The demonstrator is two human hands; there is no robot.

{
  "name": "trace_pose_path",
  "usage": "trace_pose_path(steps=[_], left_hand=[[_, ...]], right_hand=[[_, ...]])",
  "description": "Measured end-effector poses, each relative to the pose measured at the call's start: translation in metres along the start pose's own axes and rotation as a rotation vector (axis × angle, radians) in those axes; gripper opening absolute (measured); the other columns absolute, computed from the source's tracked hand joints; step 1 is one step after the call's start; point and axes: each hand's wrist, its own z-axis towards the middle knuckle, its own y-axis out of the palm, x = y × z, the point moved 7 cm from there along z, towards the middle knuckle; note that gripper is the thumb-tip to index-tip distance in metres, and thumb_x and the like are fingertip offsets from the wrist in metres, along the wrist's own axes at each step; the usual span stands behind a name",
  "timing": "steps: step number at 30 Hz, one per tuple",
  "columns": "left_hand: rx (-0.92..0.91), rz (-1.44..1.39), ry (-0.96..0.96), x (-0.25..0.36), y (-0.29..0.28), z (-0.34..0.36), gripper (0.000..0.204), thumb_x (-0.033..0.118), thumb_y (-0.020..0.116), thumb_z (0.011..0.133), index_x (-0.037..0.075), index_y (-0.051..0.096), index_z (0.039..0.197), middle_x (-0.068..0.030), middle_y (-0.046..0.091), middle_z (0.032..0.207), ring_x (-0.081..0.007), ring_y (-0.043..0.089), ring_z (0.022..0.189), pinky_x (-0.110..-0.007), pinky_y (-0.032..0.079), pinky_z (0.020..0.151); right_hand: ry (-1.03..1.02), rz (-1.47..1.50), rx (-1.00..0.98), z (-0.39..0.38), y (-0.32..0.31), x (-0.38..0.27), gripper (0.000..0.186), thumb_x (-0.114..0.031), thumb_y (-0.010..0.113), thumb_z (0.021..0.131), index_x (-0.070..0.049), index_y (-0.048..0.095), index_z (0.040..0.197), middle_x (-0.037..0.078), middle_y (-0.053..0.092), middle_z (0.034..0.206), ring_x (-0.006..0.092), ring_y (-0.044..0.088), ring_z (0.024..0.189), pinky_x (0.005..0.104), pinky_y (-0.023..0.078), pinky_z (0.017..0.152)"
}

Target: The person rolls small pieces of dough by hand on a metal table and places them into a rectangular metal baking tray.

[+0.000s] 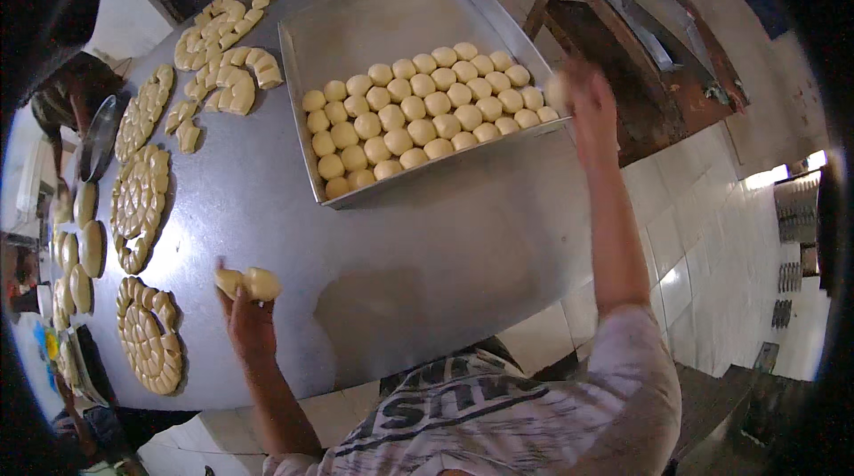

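My left hand [251,326], over the near left part of the metal table [463,254], is closed around two pale dough pieces [262,284]. At the right rim of the large metal tray [382,9], my right hand [589,100] is blurred by motion. Its fingers are around a pale dough ball [557,92], also smeared. Rows of smooth dough balls [413,108] sit close together across the near part of the tray. Bare metal shows in the tray's far part.
Cut dough slabs lie in spirals [149,338] down the table's left side, with loose cut pieces [233,89] farther back. Long dough rolls [91,249] are at the far left, near another person's arm [78,107]. A wooden stand [614,76] adjoins the tray's right side.
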Motion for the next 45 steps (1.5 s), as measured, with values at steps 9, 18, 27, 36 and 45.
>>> trace_pose_path(steps=[9, 18, 27, 36, 45], left_hand=[[-0.233, -0.14, -0.041, -0.042, 0.093, -0.032, 0.031, 0.018, 0.052, 0.092, 0.005, 0.047, 0.119, -0.0085, 0.049, 0.116, -0.0224, 0.051, 0.107, -0.038, 0.047, 0.087], [-0.293, 0.31, -0.096, -0.043, 0.067, 0.004, 0.025, 0.018, 0.042, 0.097, 0.001, 0.049, 0.113, -0.0106, 0.056, 0.107, -0.0196, 0.055, 0.102, -0.036, 0.049, 0.088], [-0.383, 0.509, -0.08, -0.05, 0.084, 0.01, 0.014, 0.004, 0.057, 0.086, 0.009, 0.043, 0.085, 0.0011, 0.044, 0.076, -0.0077, 0.038, 0.066, -0.023, 0.035, 0.06], [-0.433, 0.341, -0.225, -0.062, 0.098, -0.011, 0.015, 0.006, 0.051, 0.089, 0.005, 0.049, 0.104, -0.005, 0.048, 0.097, -0.0131, 0.048, 0.092, -0.028, 0.041, 0.083], [-0.376, 0.608, -0.071, -0.072, 0.116, -0.023, 0.023, 0.006, 0.059, 0.085, 0.011, 0.041, 0.071, 0.0043, 0.039, 0.076, -0.0058, 0.036, 0.071, -0.022, 0.032, 0.062]], right_hand=[[-0.201, -0.352, -0.29, 0.013, 0.11, 0.022, 0.032, -0.023, 0.045, 0.093, -0.008, 0.057, 0.119, 0.014, 0.062, 0.108, 0.0214, 0.06, 0.096, 0.0328, 0.045, 0.083], [0.1, -0.448, -0.608, -0.212, 0.001, 0.031, 0.037, -0.016, 0.058, 0.087, -0.007, 0.053, 0.122, 0.011, 0.053, 0.119, 0.0256, 0.049, 0.111, 0.0402, 0.038, 0.094], [-0.27, -0.888, -0.275, -0.181, 0.047, 0.049, 0.027, -0.023, 0.061, 0.08, -0.008, 0.054, 0.102, 0.013, 0.053, 0.101, 0.0328, 0.048, 0.099, 0.0472, 0.035, 0.089], [-0.192, -0.946, -0.087, -0.111, 0.012, 0.079, 0.016, -0.016, 0.065, 0.073, -0.006, 0.057, 0.081, 0.012, 0.054, 0.091, 0.032, 0.05, 0.092, 0.0424, 0.04, 0.08], [-0.248, -1.052, -0.181, -0.12, -0.028, 0.074, 0.024, -0.008, 0.062, 0.073, -0.007, 0.055, 0.095, 0.014, 0.056, 0.101, 0.0326, 0.05, 0.099, 0.0412, 0.043, 0.079]])
